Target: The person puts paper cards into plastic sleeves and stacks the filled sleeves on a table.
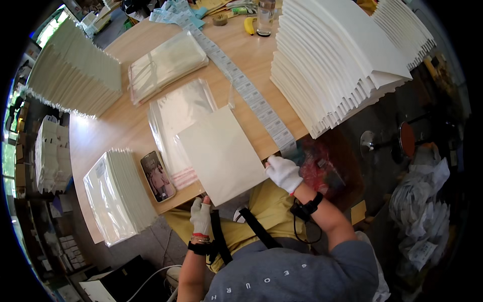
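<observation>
Lying across the clear plastic bags (171,118), the white board (224,153) takes centre stage, its near end jutting past the edge of the table (251,55), over the person's lap! And here's the right hand (283,173), in a pale glove, fingers curled in at the right-hand near corner; it looks like a pinch on that edge, though the underside is hidden. Over to the left hand (200,216), gloved too, thumb up, right by the near left corner, and whether it's gripping or merely resting there, I can't tell!

How does this board handle? Light, I'd judge, and fairly stiff, since that overhanging end shows no obvious sag. The bags beneath look glossy and slick, so it could well slide if nudged. Corners look the easiest part to dent; opposite side edges seem the smart hold, a little in from the tips, with a gentle squeeze.

Close by on the left, a phone (157,176) lies beside a stack of wrapped boards (113,199); to the right, a strip of labels (251,98) runs down to the table's edge, with a towering white stack (332,65) beyond it!
</observation>
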Motion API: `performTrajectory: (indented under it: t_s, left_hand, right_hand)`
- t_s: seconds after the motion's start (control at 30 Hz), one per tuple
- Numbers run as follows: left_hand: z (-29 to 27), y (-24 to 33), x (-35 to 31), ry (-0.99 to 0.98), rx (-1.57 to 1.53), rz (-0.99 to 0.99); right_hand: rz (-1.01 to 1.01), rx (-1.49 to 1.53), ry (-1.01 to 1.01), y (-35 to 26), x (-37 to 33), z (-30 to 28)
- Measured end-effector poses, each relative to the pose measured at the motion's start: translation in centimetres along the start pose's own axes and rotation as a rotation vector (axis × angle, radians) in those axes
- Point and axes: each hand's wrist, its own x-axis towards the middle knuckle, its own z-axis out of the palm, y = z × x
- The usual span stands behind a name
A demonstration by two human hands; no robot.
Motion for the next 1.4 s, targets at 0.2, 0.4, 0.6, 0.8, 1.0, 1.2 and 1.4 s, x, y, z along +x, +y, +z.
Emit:
performTrajectory:
  t_s: [0.2,0.4,0.6,0.8,1.0,1.2,1.4]
  left_hand:
    - [-0.2,0.6,-0.2,0.219,0.127,0.464]
    - [7.9,11.6,1.0,-0.505,-0.152,0.192]
    - [17.7,12.0,4.8,-0.793,-0.620,-0.269]
    - [18.6,13.2,3.6,-0.699,-0.668,-0.255]
    - [14.5,13.2,1.9,-0.717,-0.359,0.002]
    - [2.3,3.7,0.0,0.061,0.073,0.450]
    - [-1.0,-0.4,-1.7,0.093,-0.495,-0.113]
  right_hand:
    - [0.349,-0.047,0.403,5.5,0.1,-2.1]
    - [0.267,0.396,0.067,6.2,1.4,-4.8]
    - [0.147,0.387,-0.014,1.3,-0.5,-10.0]
    - [-0.327,0.079,0.349,-1.0,-2.7,-11.9]
    - [-0.121,0.497,0.249,-5.3,6.3,-8.6]
    - [0.036,0.435,-0.012,-5.6,17.9,0.4]
    - [0.035,0.418,-0.044,-6.7,19.4,2.5]
